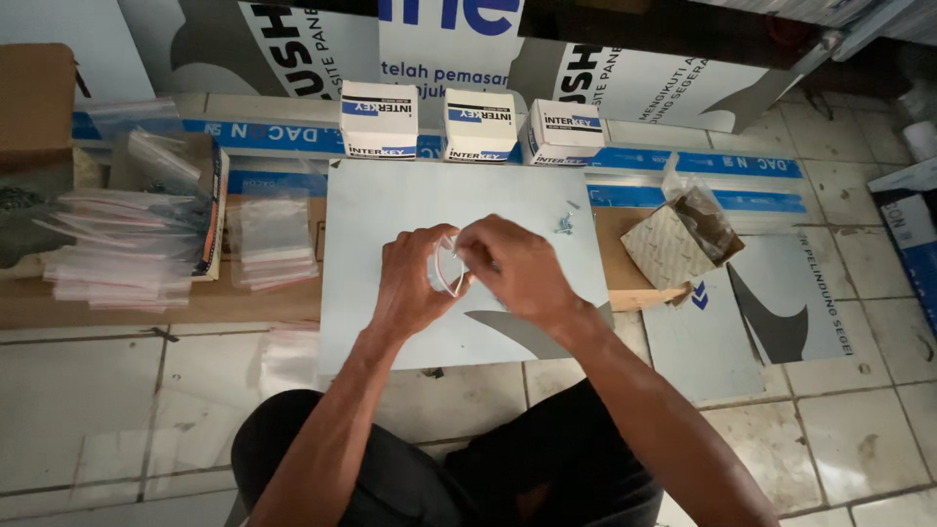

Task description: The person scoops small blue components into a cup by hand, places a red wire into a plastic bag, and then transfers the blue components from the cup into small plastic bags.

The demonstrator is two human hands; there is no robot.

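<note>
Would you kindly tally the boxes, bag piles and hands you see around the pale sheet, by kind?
White cartons standing in a row: 3
Open cardboard box with a bag inside: 1
Piles of small clear bags: 2
Hands, left hand and right hand, pinching one small clear bag: 2
Total: 8

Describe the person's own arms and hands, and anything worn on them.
Both forearms are bare to the elbow; no sleeves show. The left hand and right hand wear no gloves, and no watch, ring or bracelet can be seen. Dark clothing covers the legs below.
</note>
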